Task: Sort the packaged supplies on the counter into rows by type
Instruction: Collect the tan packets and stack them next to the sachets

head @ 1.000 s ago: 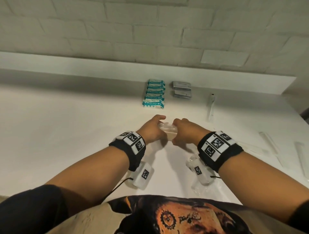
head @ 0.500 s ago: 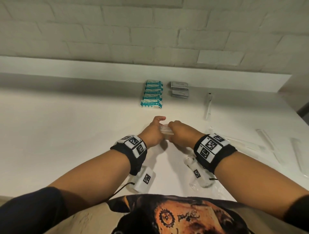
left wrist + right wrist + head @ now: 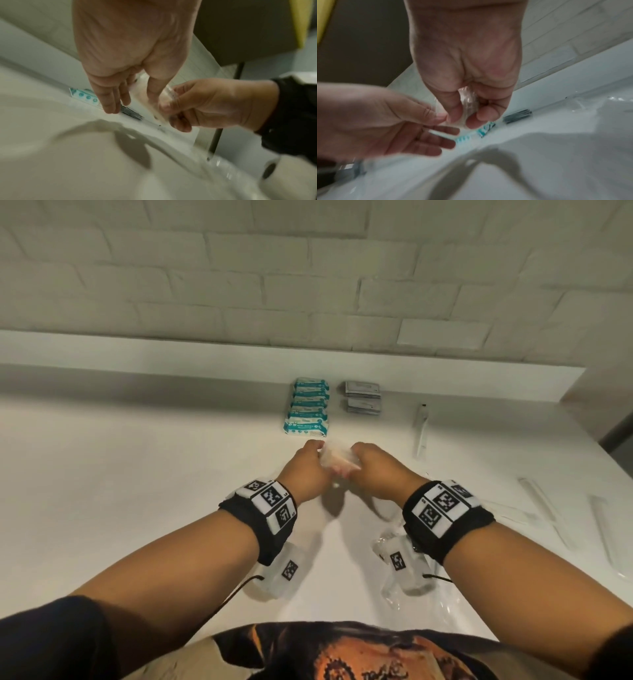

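Both hands hold one small clear plastic packet (image 3: 337, 462) just above the white counter (image 3: 137, 491). My left hand (image 3: 308, 469) pinches its left end with the thumb, the other fingers fairly straight (image 3: 111, 100). My right hand (image 3: 375, 467) grips its right end with curled fingers (image 3: 471, 112). The packet (image 3: 152, 104) looks crumpled; its contents cannot be made out. Just beyond the hands a row of teal-and-white packs (image 3: 308, 409) runs back to the ledge. Beside it lie two stacks of grey sachets (image 3: 363, 398).
A long thin wrapped item (image 3: 421, 429) lies right of the sachets. More long clear packets (image 3: 537, 501) lie at the counter's right side. Loose clear wrappers (image 3: 394, 590) sit near the front edge under my right wrist. A raised ledge (image 3: 171, 354) and brick wall close the back.
Both hands have carried the clear packet a little away from my body, closer to the nearest teal-and-white pack. The hold on it looks unchanged.
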